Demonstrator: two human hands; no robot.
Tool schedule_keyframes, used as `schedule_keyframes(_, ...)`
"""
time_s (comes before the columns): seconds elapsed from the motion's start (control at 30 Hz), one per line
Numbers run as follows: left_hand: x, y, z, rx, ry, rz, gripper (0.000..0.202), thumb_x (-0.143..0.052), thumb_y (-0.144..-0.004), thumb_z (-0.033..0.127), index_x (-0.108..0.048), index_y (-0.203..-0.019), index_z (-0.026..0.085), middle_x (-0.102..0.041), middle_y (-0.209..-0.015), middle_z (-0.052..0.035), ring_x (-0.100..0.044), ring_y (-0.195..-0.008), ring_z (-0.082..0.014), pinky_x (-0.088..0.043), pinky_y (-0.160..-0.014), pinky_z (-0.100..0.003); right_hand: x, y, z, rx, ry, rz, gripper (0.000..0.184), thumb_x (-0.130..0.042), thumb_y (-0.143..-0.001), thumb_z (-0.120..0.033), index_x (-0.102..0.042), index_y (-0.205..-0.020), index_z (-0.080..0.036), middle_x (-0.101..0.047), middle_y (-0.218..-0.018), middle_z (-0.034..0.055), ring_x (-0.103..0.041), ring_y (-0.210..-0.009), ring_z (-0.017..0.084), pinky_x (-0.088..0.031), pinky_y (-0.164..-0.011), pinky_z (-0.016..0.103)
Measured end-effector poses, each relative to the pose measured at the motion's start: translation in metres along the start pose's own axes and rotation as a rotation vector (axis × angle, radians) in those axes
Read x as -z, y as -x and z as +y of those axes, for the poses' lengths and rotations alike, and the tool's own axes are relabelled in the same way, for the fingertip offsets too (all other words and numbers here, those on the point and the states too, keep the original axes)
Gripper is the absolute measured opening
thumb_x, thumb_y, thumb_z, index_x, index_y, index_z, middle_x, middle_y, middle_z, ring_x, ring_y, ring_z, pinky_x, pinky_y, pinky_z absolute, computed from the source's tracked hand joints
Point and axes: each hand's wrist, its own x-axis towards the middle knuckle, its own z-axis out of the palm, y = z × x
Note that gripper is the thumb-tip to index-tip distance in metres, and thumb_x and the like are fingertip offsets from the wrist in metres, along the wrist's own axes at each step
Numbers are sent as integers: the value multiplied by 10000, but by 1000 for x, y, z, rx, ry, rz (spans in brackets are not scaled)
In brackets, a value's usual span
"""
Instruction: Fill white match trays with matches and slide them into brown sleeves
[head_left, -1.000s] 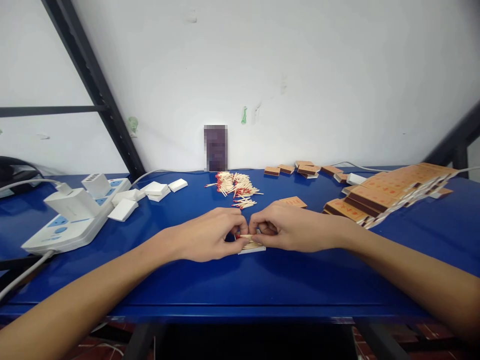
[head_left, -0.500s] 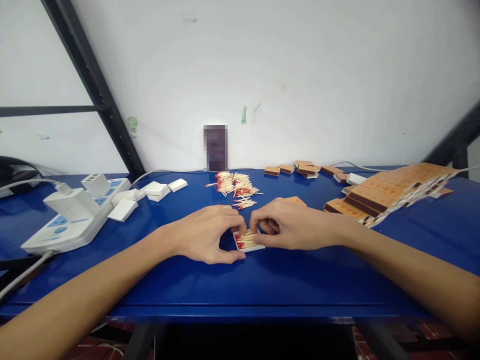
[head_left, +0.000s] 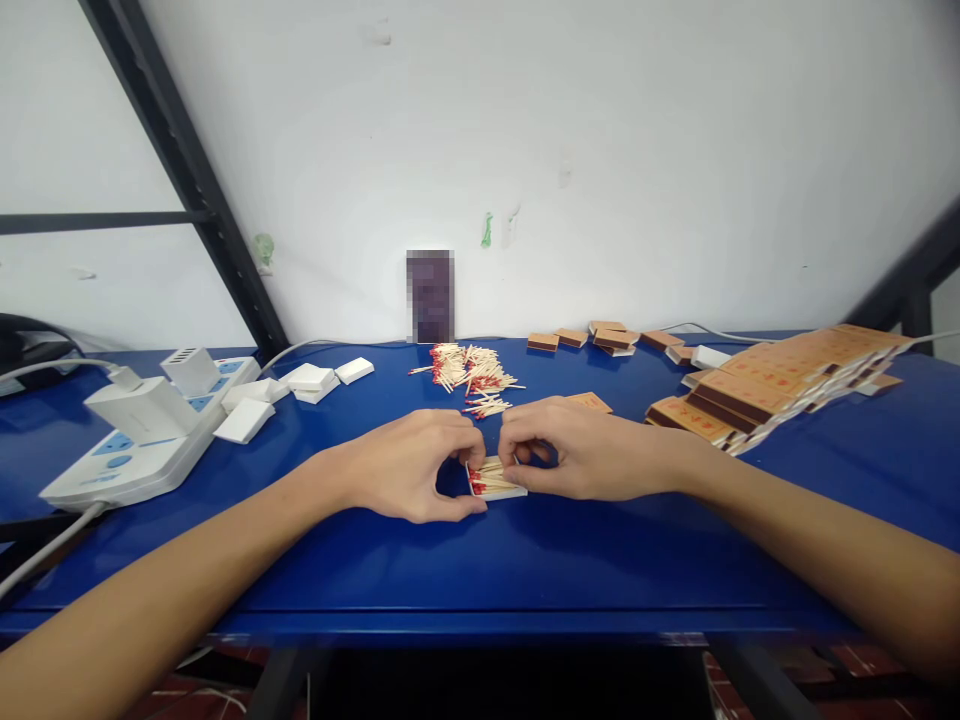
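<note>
A small white matchbox tray (head_left: 496, 483) filled with red-tipped matches lies on the blue table (head_left: 525, 560) in front of me. My left hand (head_left: 411, 465) curls around the tray's left end, thumb and forefinger pinching it. On the tray's right end rests my right hand (head_left: 581, 450), its fingertips pressing down on the matches. A loose pile of matches (head_left: 471, 372) lies just beyond both hands. An orange matchbox sleeve (head_left: 591, 402) sits behind my right hand.
A white power strip with chargers (head_left: 146, 425) is at the left, with several white trays (head_left: 300, 385) near it. Orange matchbox sleeves (head_left: 607, 340) lie at the back right, and a fanned row of flat sleeves (head_left: 780, 385) at the right. A dark metal frame (head_left: 187, 180) rises at the left.
My hands have drawn slightly apart over the tray, uncovering the red match heads. The tray has turned a little; the fingers still hold its ends.
</note>
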Motion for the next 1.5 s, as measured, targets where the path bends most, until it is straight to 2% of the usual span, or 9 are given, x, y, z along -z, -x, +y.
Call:
schedule_keyframes(0.27, 2, 0, 1, 16, 22, -3, 299, -658, -754, 430, -565, -886, 178, -600, -837, -4, -531, -738, -144, -406, -708, -278, 0, 1, 3, -9, -24, 21, 151, -544, -875, -347, -549, -841, -200, -585, -864, 19, -502, -746, 142, -362, -691, 282)
schedule_keyframes(0.37, 4, 0, 2, 25, 52, -15, 243, -575, -833, 409, -555, -898, 176, -600, -847, -9, -532, -746, -145, -404, -712, -281, -2, 0, 4, -26, -40, 9, 158, -540, -874, -355, -524, -846, -201, -570, -845, 14, -483, -705, 133, -364, -642, 263)
schedule_keyframes(0.5, 4, -2, 2, 45, 100, -30, 174, -438, -920, 310, -550, -912, 178, -588, -821, -8, -518, -719, -134, -396, -681, -270, -3, -2, 6, -20, -78, -16, 114, -502, -888, -294, -492, -828, -198, -549, -785, 1, -459, -654, 120, -357, -592, 241)
schedule_keyframes(0.63, 0, -3, 1, 66, 91, -13, 139, -449, -903, 284, -531, -884, 174, -567, -790, -4, -491, -686, -130, -379, -637, -260, -3, -3, 6, -23, -122, -21, 157, -474, -910, -326, -494, -826, -195, -536, -760, 0, -459, -642, 119, -366, -586, 238)
schedule_keyframes(0.77, -5, -3, 0, 64, 66, 21, 131, -433, -898, 259, -505, -828, 174, -540, -746, 6, -464, -657, -123, -365, -628, -258, -3, -2, 5, -54, -174, -45, 204, -523, -884, -402, -515, -863, -199, -552, -773, 0, -478, -650, 121, -381, -576, 236)
schedule_keyframes(0.93, -8, -4, 4, 56, 8, 56, 151, -426, -897, 245, -464, -769, 174, -514, -726, 14, -438, -650, -119, -350, -628, -260, -2, -2, 5, -72, -198, -59, 192, -507, -891, -380, -537, -861, -192, -570, -775, 8, -492, -657, 121, -388, -580, 238)
schedule_keyframes(1.13, -9, -5, 8, 52, -20, 41, 135, -424, -884, 205, -457, -757, 171, -517, -736, 14, -442, -657, -116, -351, -638, -262, -1, -1, 4, -94, -182, -64, 278, -546, -860, -471, -555, -871, -194, -570, -759, 4, -499, -654, 122, -387, -579, 241)
schedule_keyframes(1.37, -7, -4, 6, 20, -28, 44, 178, -374, -922, 233, -450, -773, 172, -516, -754, 2, -442, -666, -124, -359, -654, -265, -1, -2, 3, -100, -227, -75, 242, -511, -884, -426, -543, -855, -189, -572, -751, 8, -499, -645, 121, -397, -580, 244)
schedule_keyframes(1.5, -4, -3, 7, 20, -23, 8, 159, -395, -915, 261, -483, -819, 171, -536, -785, -7, -467, -705, -139, -373, -686, -280, -2, -2, 3, -98, -231, -80, 281, -531, -868, -470, -562, -884, -191, -580, -768, 16, -514, -667, 134, -398, -583, 249)
